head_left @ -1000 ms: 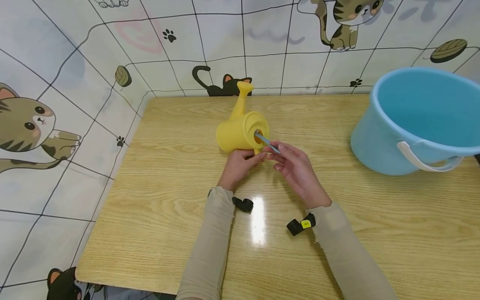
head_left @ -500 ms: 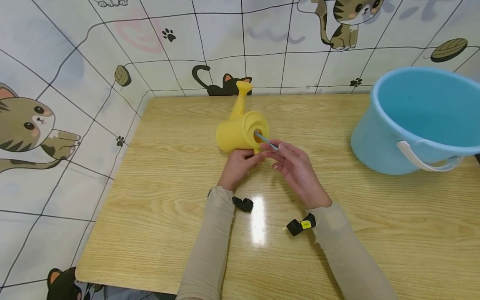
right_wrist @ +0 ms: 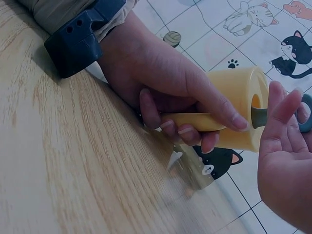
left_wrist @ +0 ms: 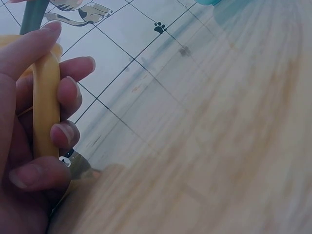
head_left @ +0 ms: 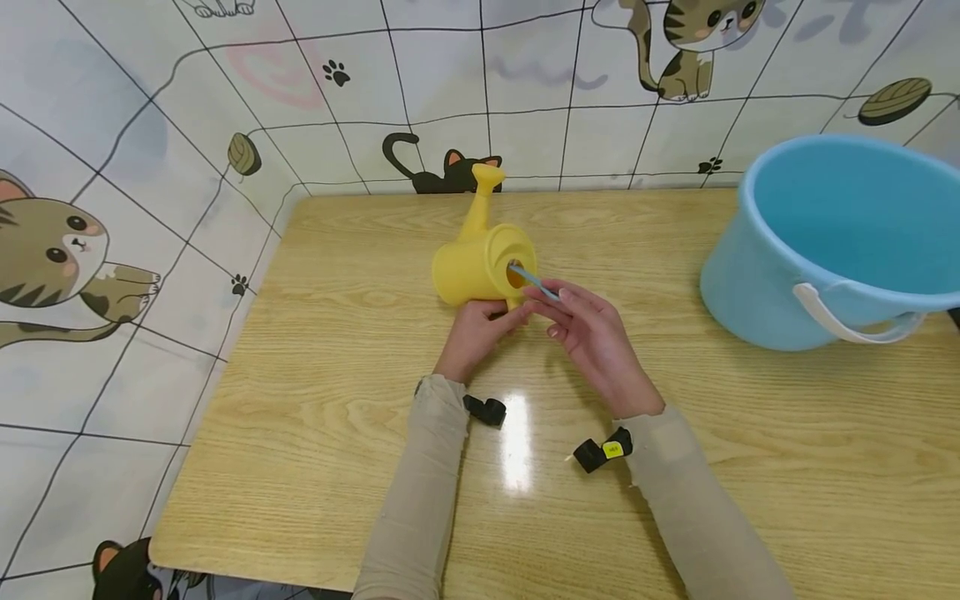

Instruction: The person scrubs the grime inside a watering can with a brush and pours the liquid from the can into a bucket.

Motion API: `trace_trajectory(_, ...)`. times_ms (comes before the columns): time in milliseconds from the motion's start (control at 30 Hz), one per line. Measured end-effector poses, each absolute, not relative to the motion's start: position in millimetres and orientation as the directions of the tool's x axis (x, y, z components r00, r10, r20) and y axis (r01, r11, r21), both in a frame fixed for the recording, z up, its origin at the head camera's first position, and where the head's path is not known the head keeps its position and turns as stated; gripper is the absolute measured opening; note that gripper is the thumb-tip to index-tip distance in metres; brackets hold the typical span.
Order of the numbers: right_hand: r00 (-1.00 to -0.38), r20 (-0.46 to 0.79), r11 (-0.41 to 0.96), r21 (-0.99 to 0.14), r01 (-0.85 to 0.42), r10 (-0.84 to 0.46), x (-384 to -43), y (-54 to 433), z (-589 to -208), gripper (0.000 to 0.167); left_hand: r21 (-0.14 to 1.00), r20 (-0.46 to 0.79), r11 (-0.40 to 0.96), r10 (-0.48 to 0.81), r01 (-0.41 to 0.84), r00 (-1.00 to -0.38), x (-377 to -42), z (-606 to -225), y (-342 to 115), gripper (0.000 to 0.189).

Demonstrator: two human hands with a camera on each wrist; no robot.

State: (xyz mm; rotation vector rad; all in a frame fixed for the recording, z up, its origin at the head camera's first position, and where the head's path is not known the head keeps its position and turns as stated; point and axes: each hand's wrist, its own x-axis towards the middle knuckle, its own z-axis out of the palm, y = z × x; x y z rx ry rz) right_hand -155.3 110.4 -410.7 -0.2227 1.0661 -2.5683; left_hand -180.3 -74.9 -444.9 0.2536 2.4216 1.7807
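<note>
A yellow watering can (head_left: 468, 271) is tipped on its side, its spout pointing to the far wall and its round opening facing right. My left hand (head_left: 476, 333) grips the can's handle (left_wrist: 46, 112), fingers and thumb wrapped round it. My right hand (head_left: 592, 342) pinches a slim blue-grey tool (head_left: 531, 279) between thumb and fingers. The tool's far end is inside the can's opening and hidden. In the right wrist view, a loop (right_wrist: 305, 127) shows at the tool's near end beside the right fingers.
A large light-blue bucket (head_left: 780, 292) with a white handle (head_left: 825, 317) stands at the right of the wooden table (head_left: 300, 417). Cat-patterned wall covering (head_left: 540, 75) rises behind the table and on the left. A black camera (head_left: 603, 450) sits at the right wrist.
</note>
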Motion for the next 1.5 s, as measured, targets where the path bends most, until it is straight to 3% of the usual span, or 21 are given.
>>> trace_trajectory(133, -0.928, 0.021, -0.655, -0.714, 0.247, -0.373, -155.3, 109.9, -409.7, 0.034, 0.955, 0.028, 0.284, 0.214, 0.09, -0.976, -173.1, -430.0, -74.3, 0.044)
trace_trajectory(400, -0.927, 0.015, -0.654, -0.713, 0.253, -0.375, -153.3, 109.8, -406.4, 0.029, 0.964, 0.035, 0.251, 0.222, 0.091, -0.974, -174.5, -437.7, -74.4, 0.042)
trace_trajectory(667, -0.943, 0.053, -0.597, -0.785, 0.165, -0.33, -155.4, 113.8, -407.7, 0.031, 0.955, 0.022, 0.283, 0.218, 0.085, -0.976, -172.7, -430.6, -73.6, 0.041)
trace_trajectory(833, -0.965, 0.103, -0.347, -0.938, -0.014, -0.241, -154.5, 117.0, -403.1, 0.029, 0.95, -0.001, 0.305, 0.2, 0.061, -0.98, -179.1, -444.7, -74.7, 0.049)
trace_trajectory(967, -0.971, 0.149, -0.108, -0.986, -0.131, -0.186, -150.3, 116.2, -394.9, 0.03, 0.955, -0.008, 0.292, 0.191, 0.048, -0.982, -184.6, -458.8, -75.4, 0.054)
trace_trajectory(1500, -0.967, 0.205, 0.084, -0.972, -0.219, -0.153, -147.0, 118.1, -387.6, 0.032, 0.947, 0.035, 0.311, 0.16, 0.084, -0.987, -186.2, -462.8, -75.2, 0.051)
